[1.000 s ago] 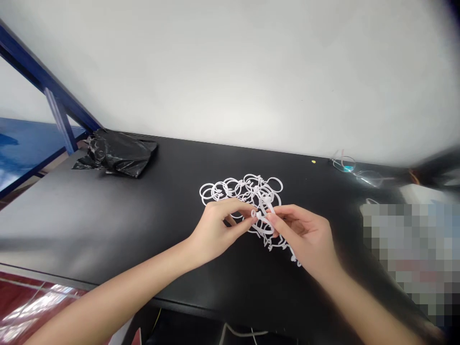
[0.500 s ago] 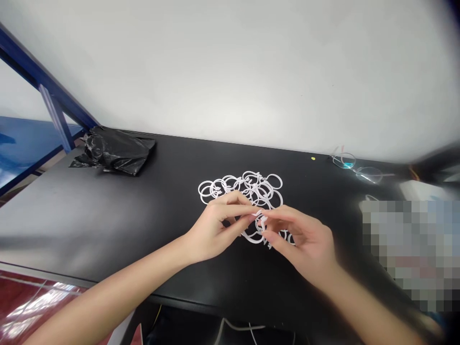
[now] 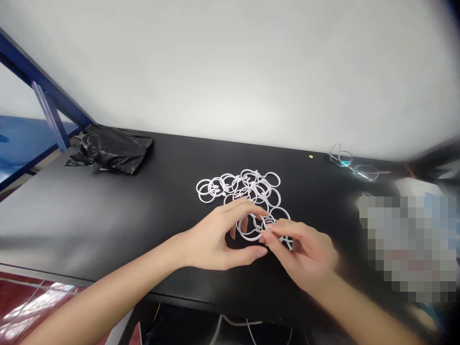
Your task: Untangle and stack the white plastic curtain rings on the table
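Observation:
A heap of several white plastic rings (image 3: pixel 240 188) lies on the black table (image 3: pixel 108 211). My left hand (image 3: pixel 223 235) curves over the near end of the heap, thumb and forefinger apart around a white ring (image 3: pixel 251 233) that lies on the table. My right hand (image 3: pixel 300 251) sits just right of it, its fingertips pinched on that ring's clasp end. Both hands rest low against the tabletop.
A crumpled black plastic bag (image 3: pixel 109 152) lies at the table's far left, beside a blue metal frame (image 3: pixel 43 98). A pair of glasses (image 3: pixel 354 165) lies at the far right near the white wall. A blurred-out patch (image 3: pixel 406 244) covers the right side.
Both hands have come down from above the heap to the table. The ring they held up between them now lies flat, and my left fingers have spread.

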The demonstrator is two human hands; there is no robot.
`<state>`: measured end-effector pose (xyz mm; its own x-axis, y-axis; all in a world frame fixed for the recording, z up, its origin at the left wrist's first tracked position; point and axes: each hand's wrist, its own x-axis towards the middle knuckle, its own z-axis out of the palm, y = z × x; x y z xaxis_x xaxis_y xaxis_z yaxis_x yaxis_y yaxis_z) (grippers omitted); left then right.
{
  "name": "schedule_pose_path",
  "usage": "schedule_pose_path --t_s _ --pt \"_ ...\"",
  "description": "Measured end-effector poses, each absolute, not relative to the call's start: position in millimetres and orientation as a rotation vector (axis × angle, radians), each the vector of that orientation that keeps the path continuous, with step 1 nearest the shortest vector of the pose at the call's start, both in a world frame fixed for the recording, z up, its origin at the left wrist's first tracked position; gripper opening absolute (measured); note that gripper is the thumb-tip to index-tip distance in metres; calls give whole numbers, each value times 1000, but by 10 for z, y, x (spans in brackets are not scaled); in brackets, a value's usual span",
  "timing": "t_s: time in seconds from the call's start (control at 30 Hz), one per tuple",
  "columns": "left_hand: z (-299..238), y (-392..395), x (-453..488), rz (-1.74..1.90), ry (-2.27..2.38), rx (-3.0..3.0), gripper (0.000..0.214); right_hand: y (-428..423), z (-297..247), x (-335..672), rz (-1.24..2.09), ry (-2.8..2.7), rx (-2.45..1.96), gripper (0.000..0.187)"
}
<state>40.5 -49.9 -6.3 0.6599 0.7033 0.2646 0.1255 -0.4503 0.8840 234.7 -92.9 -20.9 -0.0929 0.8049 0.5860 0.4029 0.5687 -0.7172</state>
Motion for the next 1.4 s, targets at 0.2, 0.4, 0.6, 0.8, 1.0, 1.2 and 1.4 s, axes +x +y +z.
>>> schedule_pose_path --t_s 0.2,0.4,0.6,0.8,1.0,1.2,1.4 --pt "-52 -464 371 752 666 1636 48 -943 -258 2349 610 -1620 -1056 15" --pt "-63 -452 363 800 671 1593 44 -937 -268 2320 733 -1513 -999 16" --pt "-38 -423 319 823 667 1797 39 -898 -196 2308 860 -1518 -1014 14" --pt "-177 -498 379 1007 638 2151 43 -928 -176 2290 513 -1713 -903 30" --pt "-251 -523 420 1203 578 2230 48 -985 -142 2274 385 -1839 -862 41" --pt "-219 -546 417 1212 576 2196 44 -1008 -135 2280 391 -1855 -849 43" --pt "-218 -562 423 1206 577 2214 34 -1021 -149 2253 455 -1858 -821 44"
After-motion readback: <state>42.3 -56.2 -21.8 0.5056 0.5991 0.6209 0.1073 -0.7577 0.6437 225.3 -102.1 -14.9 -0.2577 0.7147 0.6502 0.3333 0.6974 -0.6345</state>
